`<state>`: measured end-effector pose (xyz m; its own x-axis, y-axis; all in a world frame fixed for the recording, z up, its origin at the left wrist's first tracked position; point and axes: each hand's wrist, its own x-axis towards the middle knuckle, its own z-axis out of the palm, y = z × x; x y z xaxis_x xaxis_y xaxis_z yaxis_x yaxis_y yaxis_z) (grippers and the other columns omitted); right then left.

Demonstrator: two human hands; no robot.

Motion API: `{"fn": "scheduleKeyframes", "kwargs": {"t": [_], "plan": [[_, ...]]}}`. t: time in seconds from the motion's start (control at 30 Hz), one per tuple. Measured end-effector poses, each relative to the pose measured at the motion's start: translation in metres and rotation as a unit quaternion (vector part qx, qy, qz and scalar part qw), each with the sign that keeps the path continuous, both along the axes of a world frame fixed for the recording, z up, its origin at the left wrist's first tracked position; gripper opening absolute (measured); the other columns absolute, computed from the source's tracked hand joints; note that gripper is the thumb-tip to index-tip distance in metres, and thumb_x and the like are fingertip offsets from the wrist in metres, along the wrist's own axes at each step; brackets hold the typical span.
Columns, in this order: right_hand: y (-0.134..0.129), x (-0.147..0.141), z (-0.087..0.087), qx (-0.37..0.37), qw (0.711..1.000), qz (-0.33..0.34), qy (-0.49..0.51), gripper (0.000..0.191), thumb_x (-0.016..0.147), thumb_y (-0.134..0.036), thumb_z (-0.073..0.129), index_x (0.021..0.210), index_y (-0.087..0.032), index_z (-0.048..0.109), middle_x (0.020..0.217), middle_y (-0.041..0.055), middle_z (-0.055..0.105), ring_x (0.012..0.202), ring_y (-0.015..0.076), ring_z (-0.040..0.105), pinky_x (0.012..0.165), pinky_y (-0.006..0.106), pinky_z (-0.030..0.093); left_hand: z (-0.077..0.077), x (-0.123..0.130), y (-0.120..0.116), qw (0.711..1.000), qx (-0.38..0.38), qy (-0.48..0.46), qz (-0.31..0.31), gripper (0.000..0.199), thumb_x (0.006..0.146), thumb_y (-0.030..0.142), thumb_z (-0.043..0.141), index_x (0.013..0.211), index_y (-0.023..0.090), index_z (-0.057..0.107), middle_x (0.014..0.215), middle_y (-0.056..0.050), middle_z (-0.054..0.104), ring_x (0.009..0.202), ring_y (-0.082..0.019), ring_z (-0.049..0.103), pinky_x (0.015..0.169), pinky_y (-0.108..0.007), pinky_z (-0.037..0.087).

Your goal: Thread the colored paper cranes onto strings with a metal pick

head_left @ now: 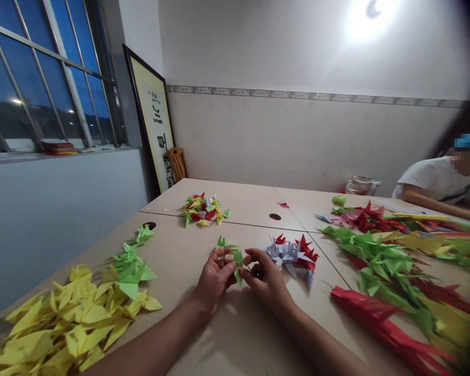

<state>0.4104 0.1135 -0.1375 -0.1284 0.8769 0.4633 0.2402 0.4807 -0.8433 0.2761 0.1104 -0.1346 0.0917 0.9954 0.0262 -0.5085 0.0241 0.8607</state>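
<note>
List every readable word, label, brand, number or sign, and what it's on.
"川": framed panel, upper part, likely reading.
"百": same panel, below it, likely reading.
Panel's small top characters and lowest large ones: too blurred to read.
Small white labels on the table: too small.
Dark mark on the white shirt: can't tell if it's text.
No legible brand or number.

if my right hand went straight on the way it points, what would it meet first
The green folded paper at the fingertips of your right hand, then probably your left hand, though depth is unclear.
</note>
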Motion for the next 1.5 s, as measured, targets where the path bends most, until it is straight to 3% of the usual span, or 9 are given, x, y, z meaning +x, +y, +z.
{"fn": "scheduleKeyframes", "kwargs": {"t": [0.17,0.33,0.5,0.8,1.0,1.23,1.4,1.5], "plan": [[0.004,0.000,-0.004,-0.038,0.999,0.013,0.002,0.015,0.070,-0.026,0.058,0.082,-0.017,0.060,0.069,0.0007,0.059,0.053,0.0102,0.049,0.049,0.020,0.039,0.004,0.001,-0.002,1.000,0.000,0.014,0.001,0.044,0.060,0.024,0.069,0.095,0.018,0.044,0.069,0.002,0.058,0.060,-0.010,0.056,0.058,-0.022,0.044],[0.006,0.001,-0.005,-0.047,0.999,-0.002,0.013,0.011,0.069,-0.026,0.060,0.071,-0.015,0.060,0.060,-0.0016,0.053,0.054,0.0102,0.046,0.050,0.020,0.036,0.004,0.003,-0.001,0.997,0.021,0.075,0.002,0.043,0.056,0.028,0.072,0.090,0.016,0.048,0.072,0.000,0.060,0.062,-0.010,0.055,0.056,-0.021,0.042],[0.003,0.001,0.004,-0.085,0.996,0.030,0.029,0.021,0.073,-0.035,0.056,0.064,-0.016,0.056,0.050,-0.0044,0.047,0.046,0.0085,0.043,0.046,0.019,0.034,-0.004,0.000,0.004,0.991,0.057,0.118,0.024,0.040,0.060,0.030,0.069,0.092,0.016,0.048,0.060,0.004,0.055,0.055,-0.009,0.051,0.054,-0.021,0.039],[0.002,0.004,0.009,-0.203,0.974,0.060,0.077,0.035,0.072,-0.049,0.052,0.060,-0.016,0.049,0.043,-0.0048,0.047,0.032,0.0041,0.032,0.030,0.016,0.020,0.003,0.000,-0.004,0.982,0.125,0.142,-0.009,0.030,0.068,0.027,0.063,0.093,0.018,0.048,0.070,0.001,0.059,0.065,-0.011,0.054,0.065,-0.024,0.042],[0.000,0.005,0.011,-0.253,0.959,0.085,0.093,0.035,0.071,-0.051,0.049,0.063,-0.018,0.047,0.042,-0.0069,0.046,0.028,0.0032,0.029,0.028,0.015,0.017,0.003,0.000,-0.006,0.971,0.140,0.191,0.030,0.027,0.067,0.024,0.063,0.091,0.018,0.052,0.074,0.000,0.057,0.069,-0.011,0.054,0.066,-0.022,0.042],[0.005,0.005,0.006,-0.246,0.963,0.073,0.088,0.030,0.072,-0.046,0.049,0.065,-0.017,0.048,0.040,-0.0079,0.044,0.028,0.0035,0.030,0.027,0.014,0.019,-0.001,-0.001,-0.008,0.952,0.198,0.230,0.041,0.022,0.071,0.025,0.058,0.092,0.020,0.056,0.080,-0.003,0.059,0.074,-0.014,0.055,0.072,-0.025,0.042],[0.006,0.001,0.004,-0.210,0.974,0.038,0.075,0.026,0.074,-0.040,0.048,0.064,-0.017,0.048,0.040,-0.0070,0.043,0.029,0.0046,0.031,0.028,0.015,0.020,0.004,-0.003,-0.009,0.923,0.248,0.290,0.057,0.012,0.071,0.025,0.058,0.078,0.019,0.065,0.079,-0.005,0.059,0.079,-0.017,0.054,0.076,-0.026,0.041],[0.004,0.001,0.005,-0.157,0.985,0.014,0.074,0.023,0.073,-0.039,0.052,0.076,-0.016,0.053,0.048,-0.0061,0.046,0.036,0.0064,0.039,0.034,0.017,0.029,0.002,-0.005,-0.004,0.933,0.216,0.279,0.067,0.014,0.070,0.026,0.059,0.081,0.018,0.065,0.080,-0.005,0.060,0.079,-0.017,0.054,0.076,-0.027,0.041]]}}
